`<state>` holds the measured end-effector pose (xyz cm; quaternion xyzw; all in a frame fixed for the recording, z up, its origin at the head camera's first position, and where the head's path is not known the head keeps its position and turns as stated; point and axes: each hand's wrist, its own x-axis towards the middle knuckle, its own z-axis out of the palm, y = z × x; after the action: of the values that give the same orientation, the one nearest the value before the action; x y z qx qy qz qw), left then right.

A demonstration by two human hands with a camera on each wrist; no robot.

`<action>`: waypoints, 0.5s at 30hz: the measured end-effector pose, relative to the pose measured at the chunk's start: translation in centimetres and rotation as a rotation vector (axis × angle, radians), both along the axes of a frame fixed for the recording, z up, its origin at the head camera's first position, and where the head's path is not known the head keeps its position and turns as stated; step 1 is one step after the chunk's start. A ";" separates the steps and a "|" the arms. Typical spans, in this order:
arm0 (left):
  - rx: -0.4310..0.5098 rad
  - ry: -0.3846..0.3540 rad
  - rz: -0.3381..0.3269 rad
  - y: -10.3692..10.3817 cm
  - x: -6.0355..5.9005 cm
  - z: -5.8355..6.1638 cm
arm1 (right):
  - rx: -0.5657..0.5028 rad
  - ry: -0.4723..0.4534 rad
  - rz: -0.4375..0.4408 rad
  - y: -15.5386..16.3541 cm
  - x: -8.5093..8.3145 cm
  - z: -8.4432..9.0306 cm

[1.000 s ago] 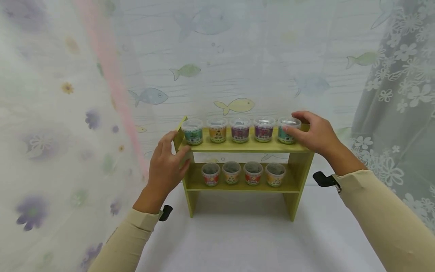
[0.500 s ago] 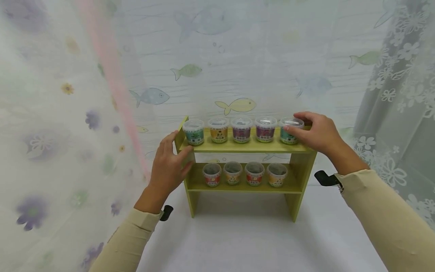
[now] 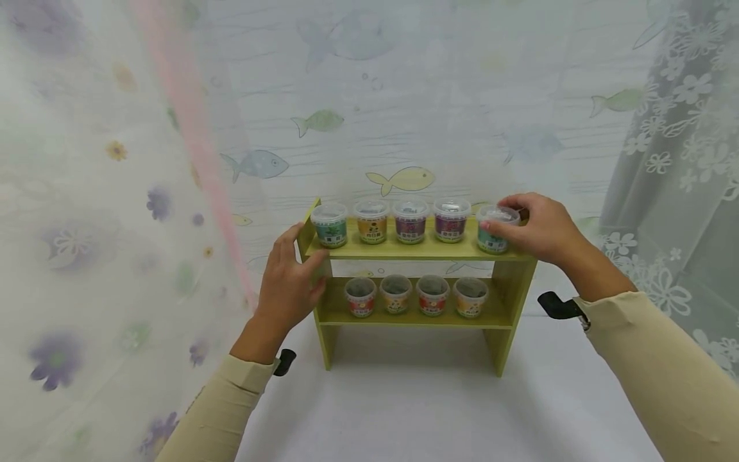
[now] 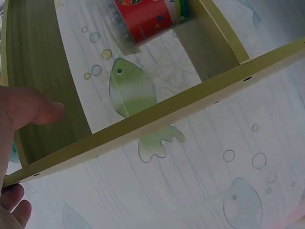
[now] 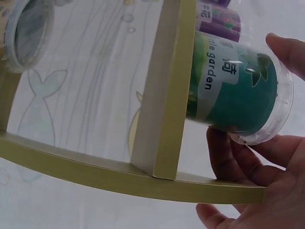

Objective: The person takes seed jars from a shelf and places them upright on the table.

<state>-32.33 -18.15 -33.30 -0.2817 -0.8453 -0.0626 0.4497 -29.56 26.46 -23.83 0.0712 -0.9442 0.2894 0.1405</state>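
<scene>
Head view: looking forward and down from above the bench (image 3: 427, 410), facing the green shelf (image 3: 416, 251) front-on at middling range, both hands showing. Left wrist view: sitting tight against the shelf's left end (image 4: 43, 86), looking through its frame to the fish-patterned backdrop (image 4: 190, 181). Right wrist view: pressing close at the shelf's right end (image 5: 167, 90), sharing the teal pot (image 5: 233, 95) with the head view (image 3: 493, 232).

I count nine small lidded cups on one green wooden shelf unit (image 3: 508, 282): five on the top board and four on the lower one. Of the top five, two are teal, at the left end (image 3: 330, 225) and the right end (image 3: 494, 231), two are purple, and one is orange. Two hands are in view.
</scene>
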 end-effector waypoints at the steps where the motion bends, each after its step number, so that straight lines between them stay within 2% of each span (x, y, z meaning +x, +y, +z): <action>1: 0.001 0.001 0.001 0.0 0.0 0.0 | 0.003 0.000 0.002 -0.1 0.1 0.0; 15: 0.021 -0.009 0.005 0.1 0.1 0.0 | 0.015 0.043 -0.007 -0.2 0.8 0.2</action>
<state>-32.20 -18.09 -33.31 -0.2744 -0.8474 -0.0718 0.4489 -28.78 26.30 -23.66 0.0750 -0.9434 0.2801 0.1611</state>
